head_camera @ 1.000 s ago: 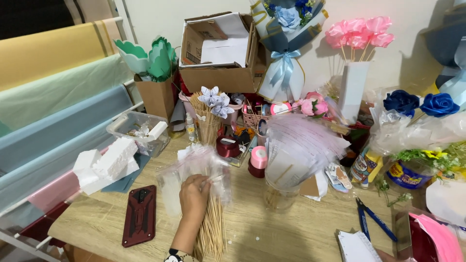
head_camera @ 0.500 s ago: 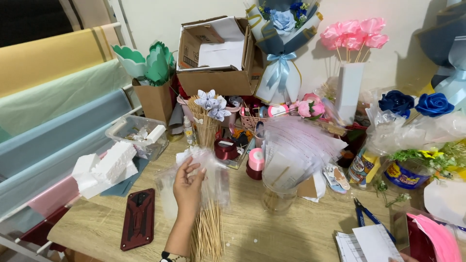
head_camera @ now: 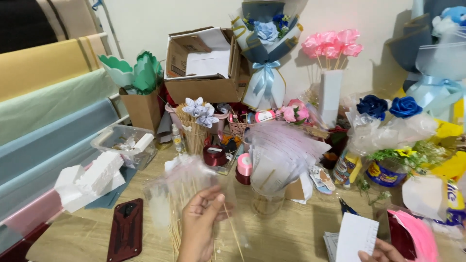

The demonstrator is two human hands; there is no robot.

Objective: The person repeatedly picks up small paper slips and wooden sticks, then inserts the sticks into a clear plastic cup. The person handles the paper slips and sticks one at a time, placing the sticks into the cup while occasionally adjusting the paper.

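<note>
My left hand (head_camera: 200, 224) is raised over the wooden table (head_camera: 286, 233), its fingers closed on a clear plastic bag (head_camera: 182, 187) holding a bundle of thin wooden sticks (head_camera: 178, 228). My right hand (head_camera: 381, 251) shows at the bottom right edge, gripping a small white card (head_camera: 356, 236). A clear cup (head_camera: 266, 196) stuffed with plastic sleeves (head_camera: 284, 145) stands just right of my left hand.
A dark red phone (head_camera: 126, 229) lies at the left. White foam blocks (head_camera: 92, 179), a clear plastic box (head_camera: 124, 143), ribbon spools (head_camera: 244, 165), cardboard boxes (head_camera: 206, 63), paper flower bouquets (head_camera: 266, 53) and wrapping-paper rolls (head_camera: 43, 126) crowd the back and sides.
My left hand has lifted the bag of sticks higher off the table. My right hand with the white card has come into view at the bottom right.
</note>
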